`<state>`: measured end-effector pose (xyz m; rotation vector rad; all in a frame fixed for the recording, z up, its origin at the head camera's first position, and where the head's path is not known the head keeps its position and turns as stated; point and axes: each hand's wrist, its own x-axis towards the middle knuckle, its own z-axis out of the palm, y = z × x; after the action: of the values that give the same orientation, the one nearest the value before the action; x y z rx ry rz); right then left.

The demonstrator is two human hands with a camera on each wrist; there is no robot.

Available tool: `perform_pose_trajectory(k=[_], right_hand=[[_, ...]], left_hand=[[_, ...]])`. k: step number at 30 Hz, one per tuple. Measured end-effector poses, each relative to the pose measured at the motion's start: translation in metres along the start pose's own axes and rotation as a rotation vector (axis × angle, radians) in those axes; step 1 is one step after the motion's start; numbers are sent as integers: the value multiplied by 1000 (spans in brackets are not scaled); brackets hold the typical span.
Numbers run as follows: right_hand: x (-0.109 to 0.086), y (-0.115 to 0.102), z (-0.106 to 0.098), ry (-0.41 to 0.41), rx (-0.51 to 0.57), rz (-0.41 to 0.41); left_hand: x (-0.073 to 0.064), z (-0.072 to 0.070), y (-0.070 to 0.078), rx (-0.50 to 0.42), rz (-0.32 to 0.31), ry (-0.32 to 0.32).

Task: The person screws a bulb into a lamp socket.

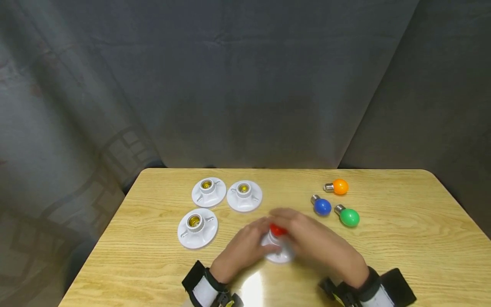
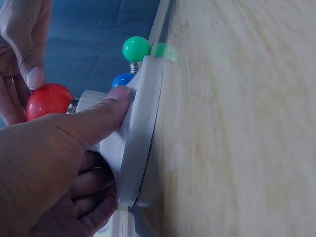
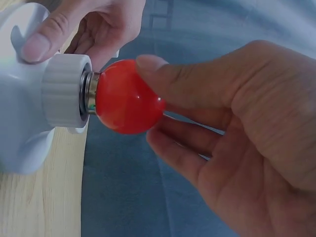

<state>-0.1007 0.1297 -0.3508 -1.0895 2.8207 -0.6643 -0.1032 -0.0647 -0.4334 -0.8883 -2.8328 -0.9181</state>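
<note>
at the near side of the table [image 1: 126,264], the left hand [image 1: 248,239] gripped a white lamp holder [image 2: 138,133], thumb on its face, apparently to stop it turning. the right hand [image 3: 256,108] pinched the red bulb [image 3: 129,98], thumb and fingers apart by roughly the globe's width, keeping it in line with the socket [image 3: 64,91], its metal cap partly showing. beyond lay a second holder [image 1: 197,233], then the green bulb [image 1: 350,218] and blue bulb [image 1: 322,207], two farther holders [image 1: 244,196] and the orange bulb [image 1: 340,186]; holders left, bulbs right, perhaps for easy reach.
</note>
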Motion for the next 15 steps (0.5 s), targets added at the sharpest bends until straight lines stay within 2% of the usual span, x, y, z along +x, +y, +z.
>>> perform_pose_trajectory(k=[5, 15], right_hand=[[0, 1, 0, -17, 13, -34], [1, 0, 1, -17, 15, -12]], left_hand=[[0, 0, 1, -1, 6, 5], [0, 0, 1, -3, -5, 1]])
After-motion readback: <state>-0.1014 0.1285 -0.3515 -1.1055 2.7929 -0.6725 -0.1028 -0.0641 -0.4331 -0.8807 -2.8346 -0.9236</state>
